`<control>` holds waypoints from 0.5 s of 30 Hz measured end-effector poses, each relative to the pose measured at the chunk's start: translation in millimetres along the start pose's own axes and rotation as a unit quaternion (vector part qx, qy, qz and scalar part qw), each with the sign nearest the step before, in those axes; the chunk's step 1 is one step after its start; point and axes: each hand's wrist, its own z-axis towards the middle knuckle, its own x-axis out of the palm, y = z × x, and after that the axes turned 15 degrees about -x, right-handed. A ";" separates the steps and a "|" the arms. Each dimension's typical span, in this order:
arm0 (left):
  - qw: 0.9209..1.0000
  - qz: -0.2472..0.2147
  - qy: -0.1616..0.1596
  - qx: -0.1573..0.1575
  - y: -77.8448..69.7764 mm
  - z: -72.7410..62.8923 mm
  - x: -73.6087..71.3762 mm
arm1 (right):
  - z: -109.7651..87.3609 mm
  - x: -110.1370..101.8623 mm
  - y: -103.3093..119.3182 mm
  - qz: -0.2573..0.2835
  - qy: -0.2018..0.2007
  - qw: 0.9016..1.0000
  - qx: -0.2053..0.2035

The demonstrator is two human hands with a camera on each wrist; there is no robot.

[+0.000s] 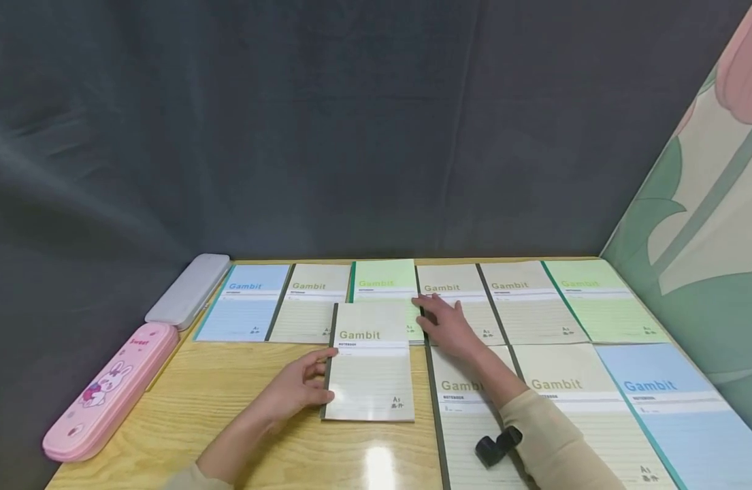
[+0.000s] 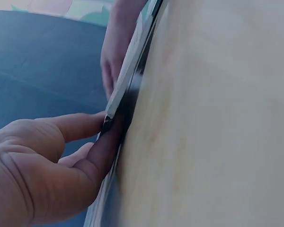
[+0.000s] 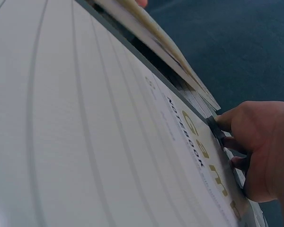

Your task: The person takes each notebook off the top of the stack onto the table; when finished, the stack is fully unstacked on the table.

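My left hand [image 1: 296, 388] pinches a cream Gambit notebook [image 1: 369, 381] by its dark spine, thumb on one face and fingers on the other. In the left wrist view this spine [image 2: 109, 118] is seen edge-on above the wooden surface. The notebook overlaps the lower part of a green notebook [image 1: 384, 272] in the back row. Right beside that green one, my right hand [image 1: 452, 333] reaches over the row, its slightly bent fingers touching the edge where it meets a cream notebook [image 1: 443, 272]. The right wrist view has the fingertips [image 3: 222, 122] along a dark spine.
More notebooks lie in the back row, including a blue one [image 1: 243, 313] at left and a green one [image 1: 602, 292] at right. A front row at right ends with a blue notebook [image 1: 688, 429]. A pink pencil case [image 1: 112, 395] and a white case [image 1: 188, 289] line the left edge.
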 end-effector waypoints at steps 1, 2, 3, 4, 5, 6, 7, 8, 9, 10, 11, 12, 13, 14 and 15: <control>1.000 -0.010 0.005 0.000 2.2 -4.4 2.4 | 0.3 0.2 0.1 0.000 0.000 1.000 -0.002; 1.000 -0.020 0.011 0.000 4.5 -8.4 4.9 | 0.6 0.3 0.3 0.000 0.000 1.000 -0.002; 0.999 -0.027 0.016 0.001 6.4 -12.3 7.4 | 0.7 0.1 0.6 0.000 -0.001 1.000 -0.001; 0.999 -0.033 0.020 0.000 8.2 -15.9 9.7 | 0.7 -0.1 0.9 0.000 -0.002 1.000 0.000; 0.999 -0.041 0.025 -0.001 9.9 -19.3 12.2 | 0.5 -0.5 1.0 0.001 -0.002 1.000 0.001; 0.998 -0.049 0.032 -0.001 11.5 -22.1 14.7 | 0.3 -0.9 1.0 0.001 -0.002 1.000 0.001; 0.998 -0.056 0.036 -0.003 13.0 -24.9 17.1 | 0.2 -1.1 1.1 0.003 -0.003 1.000 0.001; 0.997 -0.063 0.042 -0.003 14.6 -27.2 19.7 | 0.1 -1.2 1.2 0.004 -0.003 1.000 0.002; 0.996 -0.072 0.048 -0.005 15.8 -29.2 22.4 | -0.1 -1.2 1.1 0.005 -0.003 1.000 0.003; 0.995 -0.082 0.056 -0.008 17.2 -31.2 24.9 | -0.1 -1.1 1.0 0.005 -0.003 1.000 0.001; 0.994 -0.093 0.063 -0.010 18.4 -33.1 27.5 | -0.1 -0.8 0.9 0.006 -0.003 1.000 0.000; 0.992 -0.103 0.071 -0.012 19.6 -35.1 29.8 | 0.0 -0.6 0.8 0.005 -0.003 1.000 -0.002; 0.991 -0.111 0.076 -0.014 20.7 -37.2 32.1 | 0.0 -0.4 0.8 0.005 -0.003 1.000 -0.002; 0.989 -0.119 0.082 -0.016 21.7 -39.1 34.4 | 0.1 -0.1 0.9 0.004 -0.002 1.000 -0.002; 0.988 -0.124 0.087 -0.018 22.6 -40.9 36.4 | 0.2 0.0 1.0 0.004 -0.002 1.000 -0.002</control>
